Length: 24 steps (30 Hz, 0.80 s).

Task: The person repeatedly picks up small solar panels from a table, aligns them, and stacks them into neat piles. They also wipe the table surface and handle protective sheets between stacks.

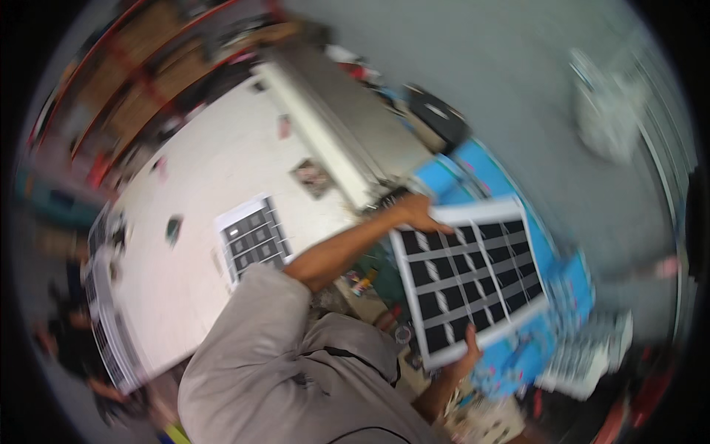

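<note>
A white-bordered printed sheet (pixel 473 277), with black blocks crossed by grey and white bands, is held over a blue patterned cloth (pixel 566 296) to the right. My left hand (pixel 420 213) grips its far edge, with the thumb on top and the other fingers hidden. At the near edge, my right hand (pixel 466 357) holds the sheet, its thumb over the print and the rest underneath. A second printed sheet (pixel 255 233) with dark blocks lies on the white table, partly behind my left sleeve.
The white table (pixel 192 163) carries a small picture (pixel 312 177) and a long metal-and-cream machine (pixel 325 118). A black case (pixel 436 115) stands beyond the cloth. Red shelving (pixel 140 70) holds boxes. Another person (pixel 66 340) is at far left, by more sheets (pixel 111 325).
</note>
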Available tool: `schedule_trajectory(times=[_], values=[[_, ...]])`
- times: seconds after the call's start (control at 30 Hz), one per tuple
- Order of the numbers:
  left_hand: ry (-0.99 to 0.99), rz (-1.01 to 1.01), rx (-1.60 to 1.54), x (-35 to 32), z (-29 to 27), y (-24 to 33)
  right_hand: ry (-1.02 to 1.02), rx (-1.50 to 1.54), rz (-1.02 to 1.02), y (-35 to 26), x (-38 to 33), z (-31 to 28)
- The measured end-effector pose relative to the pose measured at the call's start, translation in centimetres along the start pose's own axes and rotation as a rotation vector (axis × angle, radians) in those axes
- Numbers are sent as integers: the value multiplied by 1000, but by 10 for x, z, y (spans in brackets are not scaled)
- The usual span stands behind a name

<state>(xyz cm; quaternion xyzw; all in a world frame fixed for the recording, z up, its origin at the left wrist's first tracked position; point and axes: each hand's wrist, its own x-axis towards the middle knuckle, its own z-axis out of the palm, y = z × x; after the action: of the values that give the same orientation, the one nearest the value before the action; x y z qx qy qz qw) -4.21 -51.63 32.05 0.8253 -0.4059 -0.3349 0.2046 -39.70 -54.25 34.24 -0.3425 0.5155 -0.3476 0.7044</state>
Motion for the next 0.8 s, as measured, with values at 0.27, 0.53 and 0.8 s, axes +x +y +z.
schedule_trajectory(times=[0.27, 0.53, 0.8], values=[[394, 128, -369, -144, 78, -94, -275, -396, -513, -12, -47, -17], [792, -21, -960, -395, 68, -187, -879, -751, -764, -34, -141, 94], [1129, -170, -1589, -732, 121, -278, -1407, -849, -13, 113, -350, 241]])
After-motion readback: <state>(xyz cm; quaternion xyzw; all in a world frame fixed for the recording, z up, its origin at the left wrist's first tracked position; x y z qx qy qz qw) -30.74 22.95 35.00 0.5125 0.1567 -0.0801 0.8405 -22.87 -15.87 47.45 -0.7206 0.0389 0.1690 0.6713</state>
